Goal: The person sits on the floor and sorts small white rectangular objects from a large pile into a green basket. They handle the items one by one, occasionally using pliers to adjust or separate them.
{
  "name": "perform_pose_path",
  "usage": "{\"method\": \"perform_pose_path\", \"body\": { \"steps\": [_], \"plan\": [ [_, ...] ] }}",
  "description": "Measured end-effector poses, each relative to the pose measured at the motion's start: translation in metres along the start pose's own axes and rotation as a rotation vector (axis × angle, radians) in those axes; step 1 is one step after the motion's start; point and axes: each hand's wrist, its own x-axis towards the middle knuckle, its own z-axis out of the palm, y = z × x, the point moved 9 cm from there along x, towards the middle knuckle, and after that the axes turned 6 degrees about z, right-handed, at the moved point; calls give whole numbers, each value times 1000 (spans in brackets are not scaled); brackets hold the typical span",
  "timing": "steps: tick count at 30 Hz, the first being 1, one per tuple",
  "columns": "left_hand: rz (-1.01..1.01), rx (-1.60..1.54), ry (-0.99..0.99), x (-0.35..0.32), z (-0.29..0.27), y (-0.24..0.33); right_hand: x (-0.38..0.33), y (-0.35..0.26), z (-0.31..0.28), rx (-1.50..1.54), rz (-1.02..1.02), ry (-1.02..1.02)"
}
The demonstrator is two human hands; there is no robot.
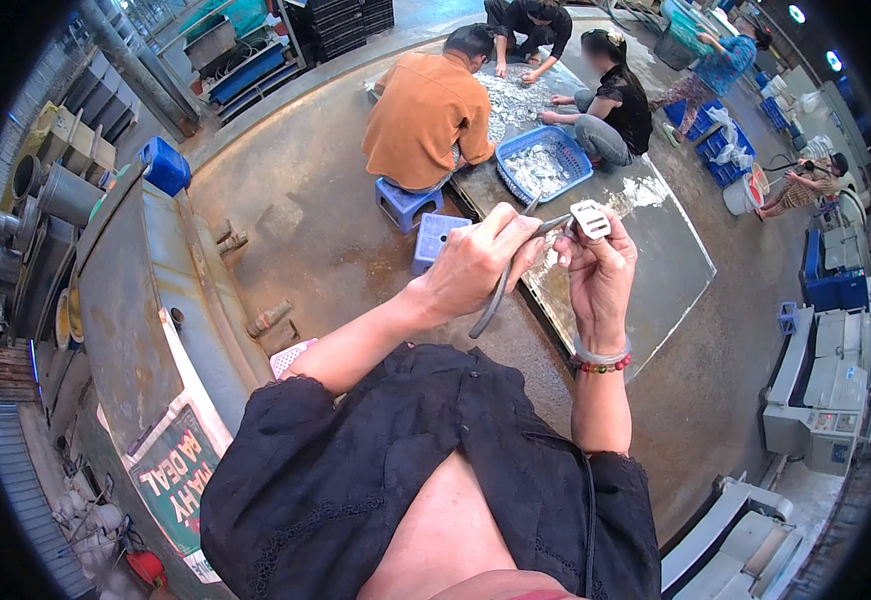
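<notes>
Raised in front of my chest, my left hand (pixel 480 260) is closed round a pair of dark pliers (pixel 495 300). One handle hangs down below the fingers, and the jaw end points right. My right hand (pixel 600 270), with bracelets at the wrist, pinches a small silvery slotted metal buckle (pixel 590 219) between thumb and fingers. The tip of the pliers lies right beside the buckle; whether it grips the edge I cannot tell.
Ahead, several people crouch around a pile of silvery metal pieces (pixel 515 100) on a low platform (pixel 645 260). A blue basket (pixel 583 172) holds more pieces. Plastic stools (pixel 435 235) stand nearby. A metal cabinet (pixel 135 270) is at left, grey machines (pixel 820 390) at right.
</notes>
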Motion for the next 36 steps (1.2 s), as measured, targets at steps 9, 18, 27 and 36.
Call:
{"method": "perform_pose_path", "body": {
  "steps": [9, 18, 27, 36],
  "plan": [
    [1, 36, -24, 1, -9, 8, 2, 5, 5, 54, 67, -71],
    [-229, 13, -199, -8, 3, -20, 8, 50, -24, 202, 338, 112],
    [-280, 131, -349, -8, 0, -37, 14, 80, -38, 343, 405, 216],
    [-224, 162, -437, -3, -9, -27, 14, 69, -31, 175, 370, 28]
  ]
}}
